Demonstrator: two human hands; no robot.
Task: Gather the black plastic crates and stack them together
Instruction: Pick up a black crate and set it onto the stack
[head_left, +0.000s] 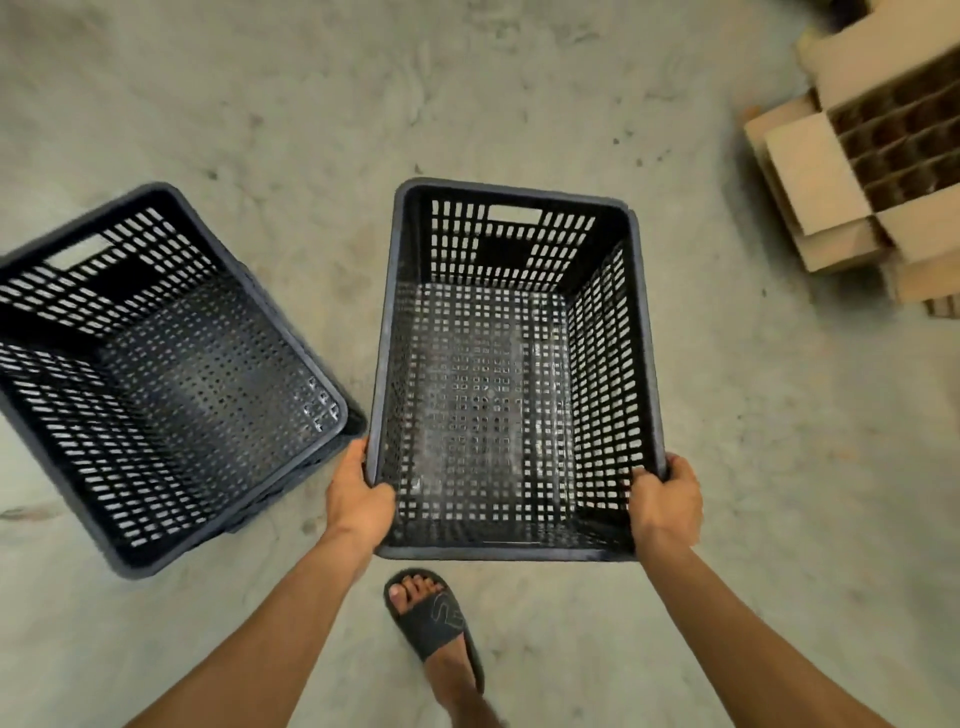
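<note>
I hold a black perforated plastic crate (514, 374) in front of me, above the concrete floor. My left hand (358, 493) grips its near left corner rim and my right hand (667, 499) grips its near right corner rim. The crate is empty and open side up. To the left, a second black crate (156, 374) stands on the floor, turned at an angle; more rims show under its right edge, so it looks nested in others.
Open cardboard boxes (857, 171) with dividers lie at the upper right. My foot in a black slide sandal (434, 623) is on the floor just below the held crate. Bare concrete floor (363, 104) stretches ahead.
</note>
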